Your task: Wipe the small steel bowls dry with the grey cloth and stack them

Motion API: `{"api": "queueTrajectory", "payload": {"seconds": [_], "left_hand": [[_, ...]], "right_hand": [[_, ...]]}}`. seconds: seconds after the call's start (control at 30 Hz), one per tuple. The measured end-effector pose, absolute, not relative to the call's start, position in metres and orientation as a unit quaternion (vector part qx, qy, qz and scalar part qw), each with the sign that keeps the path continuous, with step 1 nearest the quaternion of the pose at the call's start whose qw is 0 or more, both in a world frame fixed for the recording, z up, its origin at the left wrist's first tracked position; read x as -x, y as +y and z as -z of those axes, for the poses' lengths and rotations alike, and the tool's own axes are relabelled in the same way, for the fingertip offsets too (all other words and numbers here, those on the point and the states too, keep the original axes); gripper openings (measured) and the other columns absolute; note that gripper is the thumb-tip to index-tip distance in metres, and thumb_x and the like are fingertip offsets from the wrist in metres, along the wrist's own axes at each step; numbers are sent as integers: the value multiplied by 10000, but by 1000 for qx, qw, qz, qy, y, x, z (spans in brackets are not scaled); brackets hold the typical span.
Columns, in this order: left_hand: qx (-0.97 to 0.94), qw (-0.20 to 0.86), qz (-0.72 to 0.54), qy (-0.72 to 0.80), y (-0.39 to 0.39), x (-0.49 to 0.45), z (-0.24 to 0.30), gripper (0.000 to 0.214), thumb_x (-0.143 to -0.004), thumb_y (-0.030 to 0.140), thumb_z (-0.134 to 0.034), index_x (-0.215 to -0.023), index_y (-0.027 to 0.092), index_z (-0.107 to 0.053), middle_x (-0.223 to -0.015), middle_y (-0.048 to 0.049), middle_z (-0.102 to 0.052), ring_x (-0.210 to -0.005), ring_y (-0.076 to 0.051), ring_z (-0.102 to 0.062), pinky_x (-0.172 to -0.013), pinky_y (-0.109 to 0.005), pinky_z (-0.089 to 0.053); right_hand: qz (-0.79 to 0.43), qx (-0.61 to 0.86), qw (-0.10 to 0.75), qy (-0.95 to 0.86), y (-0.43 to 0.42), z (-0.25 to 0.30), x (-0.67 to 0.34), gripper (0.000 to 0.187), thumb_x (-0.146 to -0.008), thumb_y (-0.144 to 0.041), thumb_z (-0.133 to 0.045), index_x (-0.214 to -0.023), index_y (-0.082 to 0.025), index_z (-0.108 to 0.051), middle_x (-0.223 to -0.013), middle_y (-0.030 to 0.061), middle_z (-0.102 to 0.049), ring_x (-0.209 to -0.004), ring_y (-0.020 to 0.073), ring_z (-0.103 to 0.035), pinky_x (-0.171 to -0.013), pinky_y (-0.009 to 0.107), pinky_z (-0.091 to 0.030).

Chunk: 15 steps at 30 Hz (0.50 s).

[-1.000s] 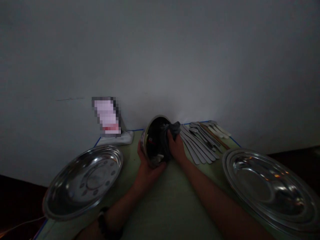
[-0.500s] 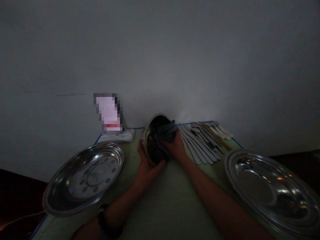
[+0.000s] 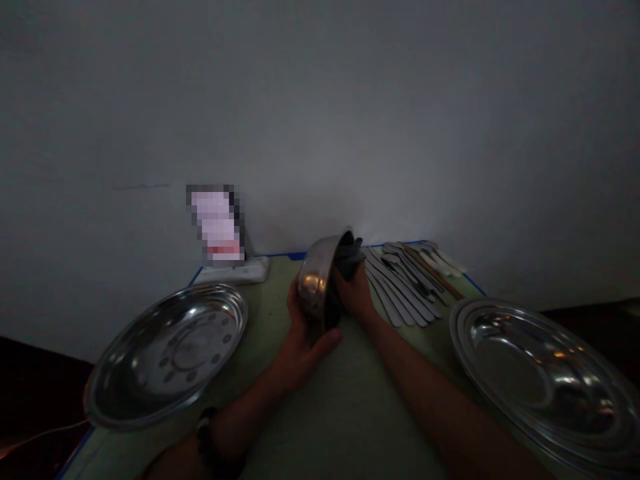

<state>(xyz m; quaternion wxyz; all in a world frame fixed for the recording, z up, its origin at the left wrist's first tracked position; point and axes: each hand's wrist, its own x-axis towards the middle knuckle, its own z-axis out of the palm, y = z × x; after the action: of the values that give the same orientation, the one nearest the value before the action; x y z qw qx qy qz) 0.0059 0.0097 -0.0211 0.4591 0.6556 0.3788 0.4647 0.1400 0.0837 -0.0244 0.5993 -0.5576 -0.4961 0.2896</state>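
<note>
A metal bowl (image 3: 316, 270) is held up on its side over the middle of the table, its mouth turned to the right. My left hand (image 3: 303, 347) grips it from below and the left, thumb near the lower rim. In my right hand (image 3: 357, 293) is a dark grey cloth (image 3: 351, 253), bunched and pushed into the bowl's mouth. Part of the cloth and the right fingertips are hidden inside the bowl. Just right of that hand lies a row of cutlery (image 3: 403, 297).
At left stands a wide metal basin (image 3: 150, 307) with a dotted base. Stacked wide metal basins (image 3: 525, 380) sit at right. A phone (image 3: 215, 223) leans on a white stand (image 3: 233, 272) by the wall. The green-covered table (image 3: 320, 420) has a blue edge.
The bowl has turned so its mouth faces right and its outer side now shows. Both hands have shifted slightly to the right with it, the cloth still in the right hand.
</note>
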Motion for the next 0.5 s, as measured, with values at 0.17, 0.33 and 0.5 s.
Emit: {"api": "queueTrajectory", "payload": {"seconds": [0.17,0.33,0.5], "left_hand": [[-657,409,-464,431,12,-11,19,1066,-739,382,-693,-1453,250,87,-1577,-186,-177,-1436,-287,-252,-1147,-470,-260],[-632,387,-485,464,19,-9,22,1136,-662,275,-734,-1467,262,67,-1501,-191,-362,-1350,-304,-417,-1092,-504,-355],[-617,434,-499,427,22,-12,26,1058,-666,308,-754,-1474,229,-76,-1496,-180,-391,-1364,-283,-401,-1112,-482,-332]], "right_hand": [[-272,595,553,-515,87,28,-141,535,-726,-448,-654,-1148,-150,-515,-1107,145,-672,-1053,280,-633,-883,380,-475],[-259,625,533,-508,91,30,-147,474,-673,-398,-702,-1054,-144,-581,-1029,152,-702,-981,300,-656,-837,404,-492],[-328,566,574,-493,92,26,-152,436,-750,-511,-606,-984,-146,-653,-987,115,-727,-958,273,-674,-808,377,-511]]}}
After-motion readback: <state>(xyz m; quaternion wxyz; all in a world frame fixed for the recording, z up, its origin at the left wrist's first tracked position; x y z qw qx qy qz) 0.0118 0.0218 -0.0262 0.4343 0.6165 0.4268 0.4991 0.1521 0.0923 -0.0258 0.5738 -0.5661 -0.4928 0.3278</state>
